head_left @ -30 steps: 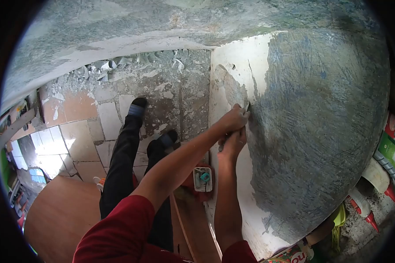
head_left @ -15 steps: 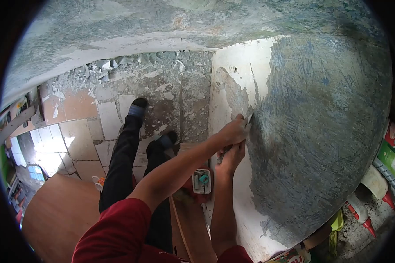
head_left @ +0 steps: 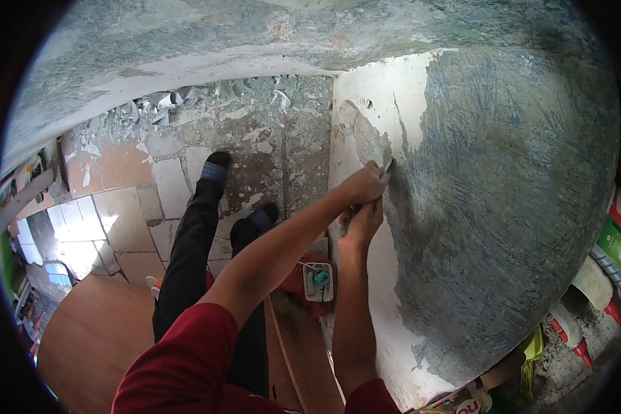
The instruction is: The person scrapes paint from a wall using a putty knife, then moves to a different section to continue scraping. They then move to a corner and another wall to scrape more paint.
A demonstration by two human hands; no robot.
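Observation:
Both of my hands grip one scraper (head_left: 388, 166) pressed against the wall (head_left: 504, 200). My left hand (head_left: 362, 185) sits on top, near the blade, and my right hand (head_left: 361, 222) holds the handle just below it. The blade tip touches the border between white paint (head_left: 366, 110) and the scraped blue-grey patch. Most of the tool is hidden inside my fists. My red sleeves show at the bottom of the view.
My legs in dark trousers and shoes (head_left: 217, 165) stand on a tiled floor (head_left: 124, 214) littered with paint flakes (head_left: 172, 103). A red and white device (head_left: 314, 279) lies by my feet. Sealant tubes (head_left: 573, 331) and packages lie at the lower right.
The hands and scraper dipped slightly down the wall, then came back up to about the same spot.

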